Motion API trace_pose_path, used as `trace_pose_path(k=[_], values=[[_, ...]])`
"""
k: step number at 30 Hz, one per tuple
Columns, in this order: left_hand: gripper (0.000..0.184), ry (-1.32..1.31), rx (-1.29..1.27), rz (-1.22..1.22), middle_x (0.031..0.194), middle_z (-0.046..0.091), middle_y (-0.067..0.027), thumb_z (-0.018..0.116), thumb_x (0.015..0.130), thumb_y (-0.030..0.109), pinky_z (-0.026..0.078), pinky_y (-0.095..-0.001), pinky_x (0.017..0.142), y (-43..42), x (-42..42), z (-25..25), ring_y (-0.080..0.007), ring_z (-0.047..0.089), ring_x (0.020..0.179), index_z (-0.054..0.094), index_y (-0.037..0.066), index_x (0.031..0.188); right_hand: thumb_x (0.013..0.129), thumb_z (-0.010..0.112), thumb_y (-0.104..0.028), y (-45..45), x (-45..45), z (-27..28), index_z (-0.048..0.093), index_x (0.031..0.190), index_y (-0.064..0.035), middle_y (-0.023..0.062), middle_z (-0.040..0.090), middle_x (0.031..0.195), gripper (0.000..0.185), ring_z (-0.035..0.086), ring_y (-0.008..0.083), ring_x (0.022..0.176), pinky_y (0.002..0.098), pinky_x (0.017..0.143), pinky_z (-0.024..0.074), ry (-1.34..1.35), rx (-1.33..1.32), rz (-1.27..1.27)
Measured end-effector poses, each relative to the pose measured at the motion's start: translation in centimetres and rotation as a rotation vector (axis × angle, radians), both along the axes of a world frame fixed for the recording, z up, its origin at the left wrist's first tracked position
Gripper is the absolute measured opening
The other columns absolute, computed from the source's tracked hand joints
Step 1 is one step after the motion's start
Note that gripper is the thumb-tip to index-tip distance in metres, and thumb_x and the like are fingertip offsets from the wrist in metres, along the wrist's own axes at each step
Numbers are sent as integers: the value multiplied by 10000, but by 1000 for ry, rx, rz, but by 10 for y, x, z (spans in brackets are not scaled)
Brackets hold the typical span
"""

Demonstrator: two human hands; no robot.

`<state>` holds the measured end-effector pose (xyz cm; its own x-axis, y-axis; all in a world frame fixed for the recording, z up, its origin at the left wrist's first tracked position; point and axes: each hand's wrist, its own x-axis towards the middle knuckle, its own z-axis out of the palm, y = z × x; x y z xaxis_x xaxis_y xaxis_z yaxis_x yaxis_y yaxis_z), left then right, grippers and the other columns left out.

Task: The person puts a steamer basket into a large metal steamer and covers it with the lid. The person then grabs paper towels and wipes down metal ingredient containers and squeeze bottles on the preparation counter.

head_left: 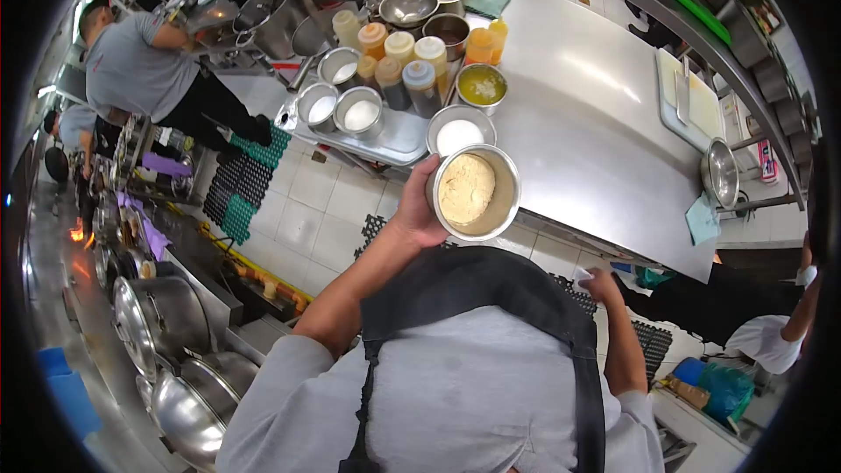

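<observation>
My left hand [418, 208] is closed around the side of a round metal container [506, 201] held in front of my apron. Pale yellow powder [467, 188] fills much of it. Just beyond stands another metal container with white contents [458, 135], partly covered by the held one. Low at my right side, my right hand [602, 286] is closed on a small white thing [582, 276], perhaps a cloth; its kind is not clear. That hand is apart from the steel counter [578, 158].
Several squeeze bottles [420, 83] and metal containers of white contents [359, 114] crowd a tray on the left. A knife [682, 92] lies on a cutting board [701, 105] at right. People work at the left [144, 66] and the right [762, 333]. A flame [77, 232] burns far left.
</observation>
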<state>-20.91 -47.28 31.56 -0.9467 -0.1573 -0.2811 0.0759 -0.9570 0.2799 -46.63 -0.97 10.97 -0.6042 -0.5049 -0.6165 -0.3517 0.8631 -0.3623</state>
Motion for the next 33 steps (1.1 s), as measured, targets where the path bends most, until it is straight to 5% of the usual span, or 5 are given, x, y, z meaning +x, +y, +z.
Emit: trace_pose_path(k=[10, 18, 20, 23, 33], values=[[759, -91, -91, 86, 1515, 554, -115, 475, 960, 680, 476, -572, 1110, 5, -65, -16, -356, 548, 1374, 515, 149, 1501, 898, 710, -124, 123, 69, -89, 634, 1074, -79, 72, 659, 822, 198, 620, 224, 663, 362, 506, 458, -595, -682, -1794], [650, 60, 83, -244, 1414, 622, -105, 517, 963, 584, 571, -629, 898, 20, -69, -34, -389, 622, 1271, 557, 151, 1446, 968, 704, -134, 65, 46, 54, 602, 1246, -94, 16, 661, 952, 299, 648, 140, 793, 289, 579, 527, -575, -1160, -1295], [659, 38, 99, -279, 1394, 631, -108, 492, 967, 603, 588, -640, 801, 22, -67, -43, -402, 643, 1232, 553, 150, 1441, 965, 681, -86, 83, 36, 23, 573, 1253, -56, 37, 672, 950, 309, 657, 139, 767, 252, 548, 500, -176, -477, -1211], [669, -66, 84, -227, 1384, 636, -112, 480, 967, 615, 592, -624, 749, 31, -68, -41, -405, 651, 1218, 550, 151, 1444, 963, 695, -126, 88, 30, 25, 590, 1197, -56, 51, 676, 939, 265, 637, 138, 702, 257, 504, 473, -375, -916, -1455], [702, -189, -68, -77, 1487, 583, -97, 541, 965, 633, 423, -536, 1163, 65, -96, 15, -309, 548, 1376, 556, 147, 1472, 1013, 614, -168, 26, -10, 100, 660, 1220, -89, 36, 665, 930, 226, 631, 134, 772, 296, 652, 517, -158, -937, -1240]])
